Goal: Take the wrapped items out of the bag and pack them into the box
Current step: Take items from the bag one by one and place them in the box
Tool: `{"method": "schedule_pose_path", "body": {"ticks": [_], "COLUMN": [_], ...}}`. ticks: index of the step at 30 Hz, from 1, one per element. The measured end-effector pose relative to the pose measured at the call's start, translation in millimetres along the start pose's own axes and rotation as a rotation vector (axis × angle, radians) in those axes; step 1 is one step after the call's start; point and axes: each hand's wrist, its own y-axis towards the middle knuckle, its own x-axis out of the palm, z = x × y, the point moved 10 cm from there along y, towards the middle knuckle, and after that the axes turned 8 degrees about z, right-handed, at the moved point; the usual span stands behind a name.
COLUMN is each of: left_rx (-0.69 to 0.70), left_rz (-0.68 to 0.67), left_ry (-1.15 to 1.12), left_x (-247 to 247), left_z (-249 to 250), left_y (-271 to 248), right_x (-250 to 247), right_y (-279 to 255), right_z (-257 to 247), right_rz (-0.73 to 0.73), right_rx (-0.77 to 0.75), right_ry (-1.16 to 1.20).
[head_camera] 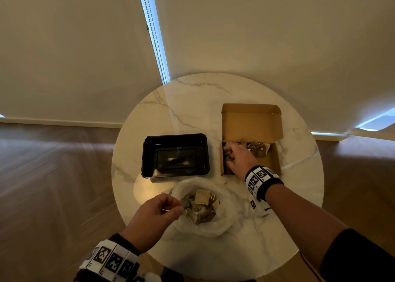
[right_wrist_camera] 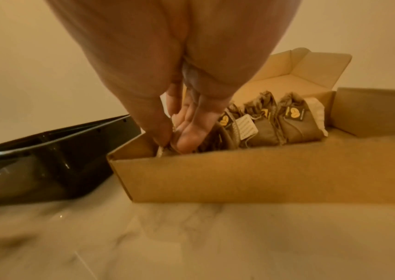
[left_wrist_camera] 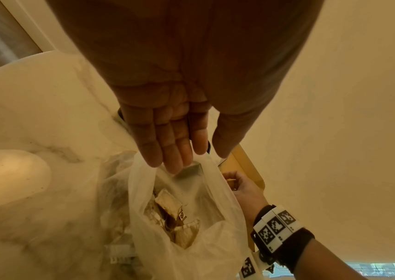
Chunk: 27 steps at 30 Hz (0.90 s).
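Observation:
A translucent white plastic bag (head_camera: 213,228) (left_wrist_camera: 191,255) lies open on the near side of the round table, with several brown and cream wrapped items (head_camera: 202,207) (left_wrist_camera: 170,206) inside. My left hand (head_camera: 179,207) (left_wrist_camera: 203,157) pinches the bag's rim at its left side and holds the mouth open. An open cardboard box (head_camera: 275,160) (right_wrist_camera: 239,176) stands at the right, lid flap up. A row of wrapped items (right_wrist_camera: 263,125) stands along its far side. My right hand (head_camera: 229,155) (right_wrist_camera: 174,140) reaches into the box's left end, fingers and thumb pinching one wrapped item there.
A black plastic tray (head_camera: 147,153) (right_wrist_camera: 48,161) sits left of the box, close to it, with nothing in it. The marble table (head_camera: 192,102) stands against pale blinds. Wooden floor surrounds it.

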Motion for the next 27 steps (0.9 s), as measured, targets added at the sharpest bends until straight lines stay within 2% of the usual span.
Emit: {"method": "schedule_pose_path", "body": {"ticks": [10, 15, 20, 24, 27], "left_rx": [0.04, 0.084, 0.155, 0.245, 0.356], "left_rz": [0.004, -0.005, -0.03, -0.022, -0.038], "left_ry": [0.02, 0.067, 0.181, 0.39, 0.554], "left_x": [2, 7, 15, 26, 44], "left_z": [8, 18, 31, 30, 33], "left_y": [0, 3, 5, 10, 18], "right_x": [-4, -45, -93, -78, -34], "right_y": [-2, -20, -71, -122, -151], "right_z": [3, -4, -17, -35, -28], "right_rz": [0.067, 0.145, 0.239, 0.152, -0.014], "right_rx": [0.053, 0.041, -0.034, -0.068, 0.063], "right_ry": [0.018, 0.043, 0.099, 0.118, 0.015]}}
